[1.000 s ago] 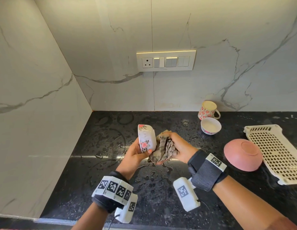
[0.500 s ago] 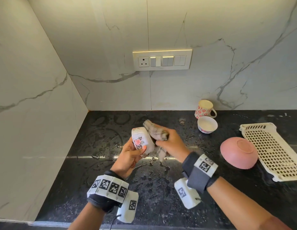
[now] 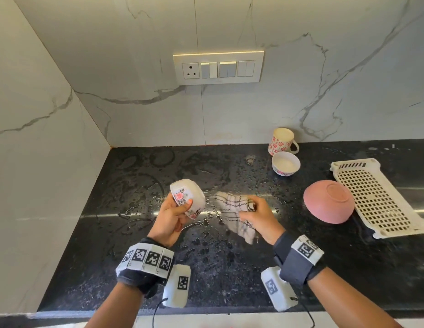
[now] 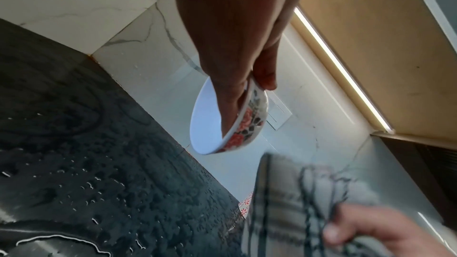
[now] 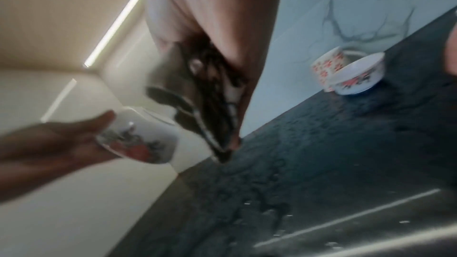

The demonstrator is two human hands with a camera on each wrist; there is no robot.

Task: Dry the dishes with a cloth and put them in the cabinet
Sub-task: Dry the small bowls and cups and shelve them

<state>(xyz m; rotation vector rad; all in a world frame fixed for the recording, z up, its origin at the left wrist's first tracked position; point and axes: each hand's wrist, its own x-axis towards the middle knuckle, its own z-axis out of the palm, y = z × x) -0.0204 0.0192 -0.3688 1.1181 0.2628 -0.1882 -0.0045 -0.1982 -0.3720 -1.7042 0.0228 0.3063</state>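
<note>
My left hand (image 3: pixel 175 211) grips a small white bowl with red flowers (image 3: pixel 188 197) above the wet black counter (image 3: pixel 135 185), thumb on the outside and fingers inside the rim, as the left wrist view shows on the bowl (image 4: pixel 230 120). My right hand (image 3: pixel 256 214) holds a crumpled checked cloth (image 3: pixel 232 214) just right of the bowl, apart from it. In the right wrist view the cloth (image 5: pixel 215 105) hangs blurred from the palm, with the bowl (image 5: pixel 141 142) to its left.
At the back right stand a flowered mug (image 3: pixel 280 142) and a second small bowl (image 3: pixel 285 163). A pink bowl (image 3: pixel 329 202) lies upside down beside a white perforated tray (image 3: pixel 381 197). A switch panel (image 3: pixel 218 68) is on the marble wall. Water drops cover the counter.
The cloth has come off the bowl: my right hand pulled it away to the right and it now hangs loose. The left hand tipped the bowl and shifted it slightly left.
</note>
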